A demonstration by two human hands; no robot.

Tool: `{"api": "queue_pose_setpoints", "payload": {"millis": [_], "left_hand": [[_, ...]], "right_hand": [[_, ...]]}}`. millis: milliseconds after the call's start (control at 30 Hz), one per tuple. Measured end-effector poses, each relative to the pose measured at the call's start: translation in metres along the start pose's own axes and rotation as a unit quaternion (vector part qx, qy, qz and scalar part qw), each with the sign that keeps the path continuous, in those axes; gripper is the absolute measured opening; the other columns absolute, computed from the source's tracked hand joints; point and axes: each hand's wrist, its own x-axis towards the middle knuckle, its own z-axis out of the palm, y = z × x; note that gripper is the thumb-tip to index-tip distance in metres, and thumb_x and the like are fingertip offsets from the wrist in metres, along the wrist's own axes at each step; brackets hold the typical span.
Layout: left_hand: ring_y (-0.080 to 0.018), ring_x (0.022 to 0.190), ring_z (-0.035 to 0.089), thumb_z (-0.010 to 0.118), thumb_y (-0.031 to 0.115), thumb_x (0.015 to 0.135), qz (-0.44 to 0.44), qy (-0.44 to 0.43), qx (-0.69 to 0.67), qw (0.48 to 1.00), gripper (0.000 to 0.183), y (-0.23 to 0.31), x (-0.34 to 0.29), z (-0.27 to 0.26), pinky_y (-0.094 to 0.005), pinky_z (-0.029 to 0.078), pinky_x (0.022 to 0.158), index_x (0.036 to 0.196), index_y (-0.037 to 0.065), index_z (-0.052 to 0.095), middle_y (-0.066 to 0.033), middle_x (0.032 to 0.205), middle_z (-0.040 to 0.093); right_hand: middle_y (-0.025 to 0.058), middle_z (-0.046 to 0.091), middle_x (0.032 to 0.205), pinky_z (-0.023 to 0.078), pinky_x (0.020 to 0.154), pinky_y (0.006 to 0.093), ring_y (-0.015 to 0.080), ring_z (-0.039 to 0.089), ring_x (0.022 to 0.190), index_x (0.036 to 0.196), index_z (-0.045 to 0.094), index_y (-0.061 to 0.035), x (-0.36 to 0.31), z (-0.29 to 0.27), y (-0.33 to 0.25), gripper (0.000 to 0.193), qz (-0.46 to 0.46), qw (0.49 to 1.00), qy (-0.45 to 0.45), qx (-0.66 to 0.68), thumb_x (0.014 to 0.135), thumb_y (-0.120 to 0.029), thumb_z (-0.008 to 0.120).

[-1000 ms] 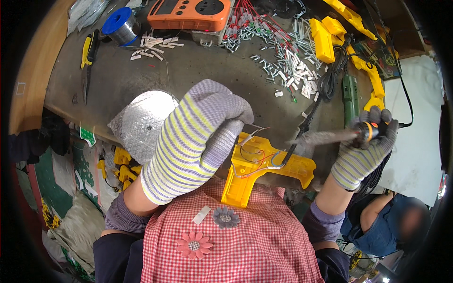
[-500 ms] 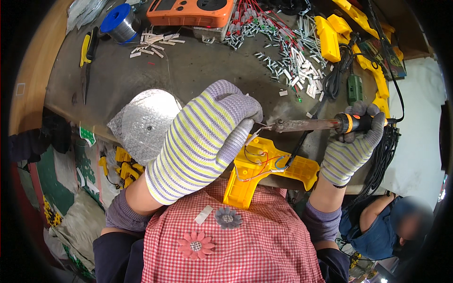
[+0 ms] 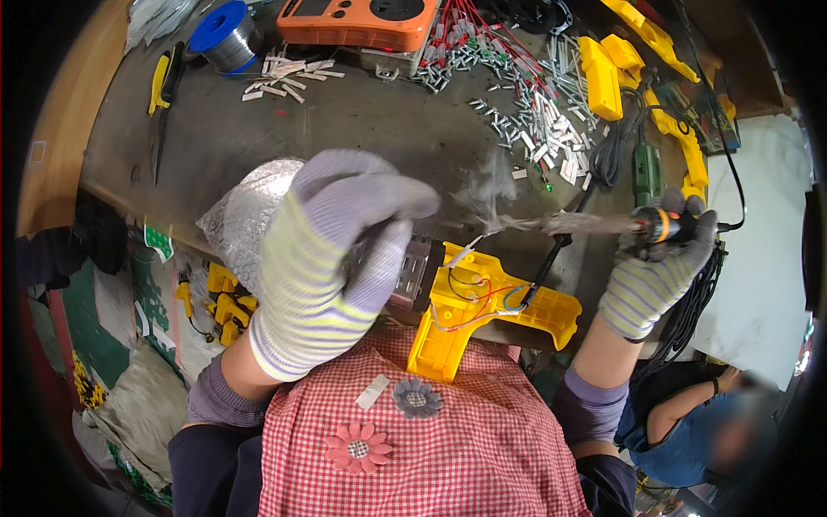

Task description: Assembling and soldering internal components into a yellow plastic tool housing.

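My right hand [image 3: 656, 271], in a striped knit glove, grips the soldering iron [image 3: 665, 226] by its black and orange handle. The iron's blurred tip points left, beside a white-sleeved lead [image 3: 465, 252], with smoke rising there. My gloved left hand [image 3: 332, 258] is apart from the lead, its fingers bent and thumb near the forefinger. A faint strand of solder wire [image 3: 307, 112] runs down toward this hand; motion blur hides the exact grip. Below the tip lies a yellow plastic housing half [image 3: 448, 332] with red, blue, black and white wires inside.
Behind my left hand lies a silvery bubble-wrap sheet [image 3: 245, 220]. A solder spool [image 3: 226, 39], yellow-black snips [image 3: 161, 108], an orange meter [image 3: 353, 21] and piles of small leaded parts [image 3: 534, 121] line the back. Cables [image 3: 689, 293] hang at right; a person [image 3: 680, 422] sits beyond.
My left hand has pulled back to the left, away from the lead. The iron has shifted slightly right, and more smoke shows by its tip. The housing stays put.
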Motion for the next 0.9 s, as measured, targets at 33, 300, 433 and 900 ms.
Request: {"api": "queue_pose_setpoints", "payload": {"millis": [33,300,433,900], "left_hand": [[-0.024,0.091,0.064,0.071,-0.005,0.078,-0.023,-0.009,0.003,1.0,0.025,0.003,-0.004,-0.009,-0.0338,0.051,0.077,0.1,0.007,0.071,-0.0066,0.093,0.068],[-0.0167,0.075,0.065,0.076,-0.003,0.077,-0.102,-0.082,-0.124,0.984,0.019,0.016,-0.036,-0.026,-0.0278,0.05,0.065,0.091,0.005,0.066,-0.0076,0.086,0.07],[-0.0187,0.073,0.066,0.078,-0.001,0.076,-0.134,-0.06,-0.178,0.973,0.02,0.018,-0.042,-0.019,-0.029,0.051,0.064,0.092,0.005,0.067,-0.0076,0.086,0.069],[-0.0216,0.079,0.069,0.078,0.002,0.076,-0.133,-0.064,-0.172,0.974,0.018,0.017,-0.041,-0.015,-0.0317,0.053,0.068,0.09,0.008,0.069,-0.0072,0.087,0.07]], "right_hand": [[0.0084,0.061,0.09,0.056,0.059,0.0304,0.0168,0.062,0.073,0.102,0.06,-0.0101,0.008,-0.005,-0.007,0.03,-0.001,0.999,-0.039,-0.005,0.101,-0.04,0.056],[0.0115,0.063,0.095,0.059,0.067,0.0275,0.016,0.065,0.079,0.112,0.061,-0.0057,0.061,0.078,-0.019,0.031,0.07,0.948,-0.299,-0.088,0.099,-0.033,0.06],[0.0082,0.057,0.078,0.047,0.055,0.0202,0.0112,0.054,0.061,0.109,0.062,-0.0035,0.054,0.117,-0.011,0.036,0.123,0.871,-0.424,-0.213,0.099,-0.037,0.057],[0.0099,0.06,0.068,0.044,0.053,0.0258,0.0155,0.056,0.057,0.094,0.059,-0.0045,0.0,0.161,-0.016,0.033,0.154,0.896,-0.324,-0.261,0.095,-0.037,0.06]]}}
